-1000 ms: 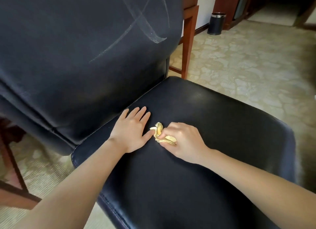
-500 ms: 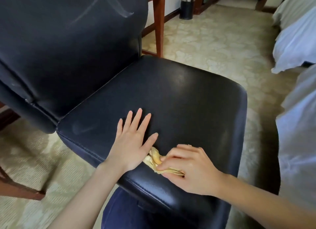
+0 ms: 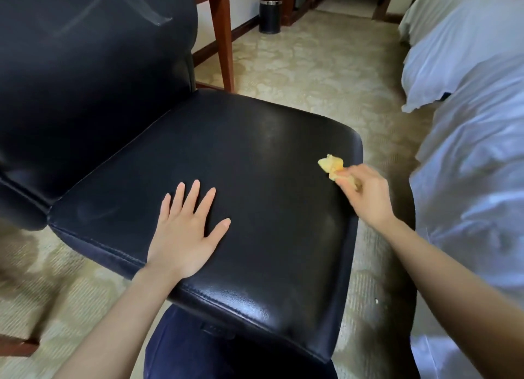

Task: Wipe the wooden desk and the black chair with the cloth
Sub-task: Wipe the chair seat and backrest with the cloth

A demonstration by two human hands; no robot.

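The black chair [image 3: 255, 166] fills the middle of the head view, its padded backrest at upper left with faint streaks on it. My left hand [image 3: 187, 231] lies flat on the seat near its front left, fingers spread. My right hand [image 3: 365, 191] grips a small crumpled yellow cloth [image 3: 330, 164] at the seat's right edge; the hand is blurred. One leg of the wooden desk [image 3: 224, 38] stands behind the chair.
A bed with white bedding [image 3: 467, 109] runs along the right, close to the chair. Patterned beige carpet [image 3: 312, 67] covers the floor. A dark waste bin [image 3: 270, 15] stands by the far wall. My blue-clothed leg [image 3: 215, 356] is under the seat's front.
My right hand has swept the cloth from beside my left thumb across the seat to its right edge. My left hand has stayed flat on the seat.
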